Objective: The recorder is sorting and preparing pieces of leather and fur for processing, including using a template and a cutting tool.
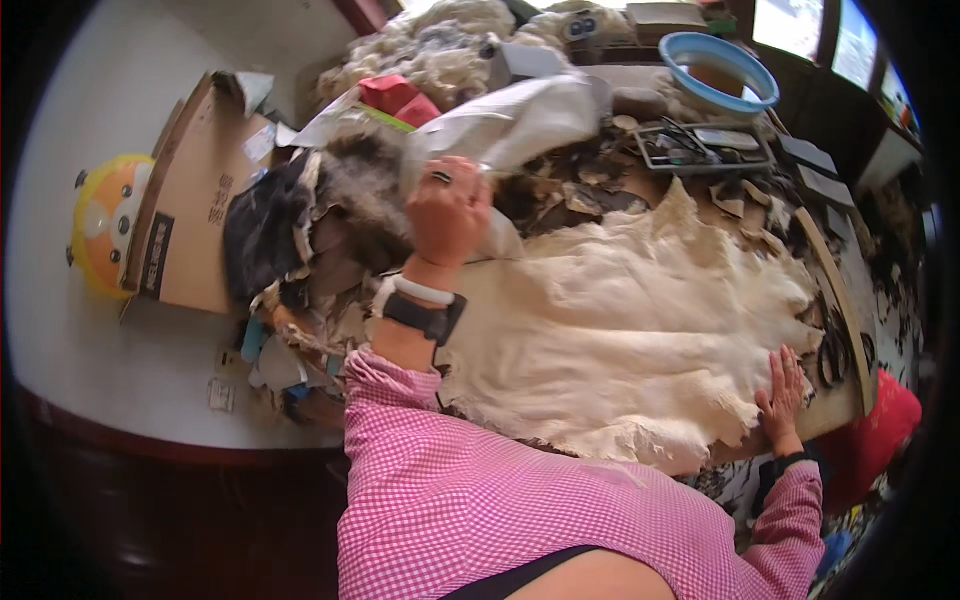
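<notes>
A large cream-coloured hide lies spread pale side up on the table, its edges ragged and its surface wrinkled. Beyond its far left edge, my left hand is closed on a white plastic bag. The bag is stretched out to the far right and partly smeared by motion. My right hand rests flat with extended fingers at the hide's right edge, holding nothing. Dark fur pieces are heaped left of my left hand.
Black-handled scissors and a long wooden strip lie at the right. A tool tray sits beyond the hide, near a blue basin. Fluffy pale wool fills the back. A cardboard box stands at the left.
</notes>
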